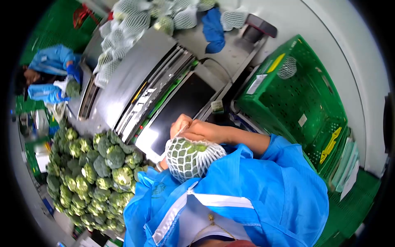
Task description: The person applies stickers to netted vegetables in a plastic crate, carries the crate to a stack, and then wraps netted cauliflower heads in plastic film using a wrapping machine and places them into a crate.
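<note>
A broccoli head [191, 160] in a white foam net sleeve hangs just in front of my chest. My right hand [204, 131] is closed on the gathered end of the net, its forearm reaching in from the right. My left hand [178, 125] is also closed at that bunched end; its wrist shows behind the broccoli and most of its palm is hidden. Under both hands lies a dark, glossy panel [187, 105] belonging to a metal machine [138, 68].
Loose broccoli [103, 164] are piled at left. Netted heads [131, 24] lie beyond the machine, near a blue glove [213, 31]. A green crate [304, 99] at right holds a piece of netting. A co-worker [51, 74] in blue handles broccoli at upper left.
</note>
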Demonstrator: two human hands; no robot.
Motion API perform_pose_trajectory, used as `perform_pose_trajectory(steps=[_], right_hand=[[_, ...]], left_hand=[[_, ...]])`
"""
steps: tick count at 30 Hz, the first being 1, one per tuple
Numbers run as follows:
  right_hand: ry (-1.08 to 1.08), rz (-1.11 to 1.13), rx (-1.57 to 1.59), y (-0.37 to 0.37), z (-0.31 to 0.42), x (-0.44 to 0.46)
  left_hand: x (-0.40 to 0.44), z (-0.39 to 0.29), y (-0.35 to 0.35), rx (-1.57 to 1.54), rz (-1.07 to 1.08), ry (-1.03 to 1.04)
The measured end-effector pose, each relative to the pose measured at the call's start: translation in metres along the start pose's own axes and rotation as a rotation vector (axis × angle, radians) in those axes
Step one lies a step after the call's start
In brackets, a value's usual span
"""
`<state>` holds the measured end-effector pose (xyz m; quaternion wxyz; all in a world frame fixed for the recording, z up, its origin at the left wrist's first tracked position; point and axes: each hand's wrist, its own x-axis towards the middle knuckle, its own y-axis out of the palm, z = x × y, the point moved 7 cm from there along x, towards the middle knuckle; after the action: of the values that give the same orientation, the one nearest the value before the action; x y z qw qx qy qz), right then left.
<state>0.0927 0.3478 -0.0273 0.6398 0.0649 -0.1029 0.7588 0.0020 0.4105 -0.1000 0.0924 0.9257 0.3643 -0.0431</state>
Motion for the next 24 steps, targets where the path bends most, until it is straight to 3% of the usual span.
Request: perform_pose_trajectory(steps=[3, 6, 7, 9, 11, 14, 15, 17, 18, 20, 22, 23, 24], right_hand=[[-0.186, -0.258, -0.362, -0.033, 0.016, -0.032], [-0.090, -0.437, -0.836, -0.083, 0.062, -0.076], [0.055, -0.323, -0.774, -0.096, 0.055, -0.087], [0.227, -0.200, -0.253, -0.125, 0.066, -0.106], [0.065, -0.145, 0.157, -0.132, 0.064, -0.138], [0.224, -0.431, 0.001, -0.158, 0.066, -0.190], [0.229, -0.575, 0.157, -0.178, 0.060, -0.212], [0.242, -0.848, 0.375, -0.213, 0.044, -0.260], [0.181, -0.980, 0.565, -0.222, 0.038, -0.279], [0.086, -1.119, 0.691, -0.246, 0.032, -0.310], [0.161, -1.199, 0.837, -0.260, -0.002, -0.348], [0.229, -1.224, 0.915, -0.262, -0.031, -0.364], [0.307, -1.244, 0.998, -0.261, -0.066, -0.379]], left_hand=[[0.001, 0.011, 0.036, -0.300, 0.196, -0.316], [-0.002, 0.018, 0.072, -0.474, 0.329, -0.554], [-0.001, 0.020, 0.086, -0.501, 0.364, -0.611], [0.008, 0.021, 0.115, -0.524, 0.422, -0.696], [0.023, 0.024, 0.150, -0.508, 0.482, -0.744], [0.056, 0.014, 0.208, -0.365, 0.603, -0.726], [0.071, 0.005, 0.229, -0.169, 0.700, -0.586], [0.097, -0.011, 0.267, 0.042, 0.761, -0.520], [0.098, -0.016, 0.292, -0.211, 0.516, -0.950], [0.139, -0.019, 0.330, -0.153, 0.590, -0.556], [0.179, -0.027, 0.338, 0.351, 0.510, 0.088], [0.181, -0.037, 0.347, 0.534, 0.508, 0.155], [0.185, -0.052, 0.355, 0.709, 0.450, 0.399]])
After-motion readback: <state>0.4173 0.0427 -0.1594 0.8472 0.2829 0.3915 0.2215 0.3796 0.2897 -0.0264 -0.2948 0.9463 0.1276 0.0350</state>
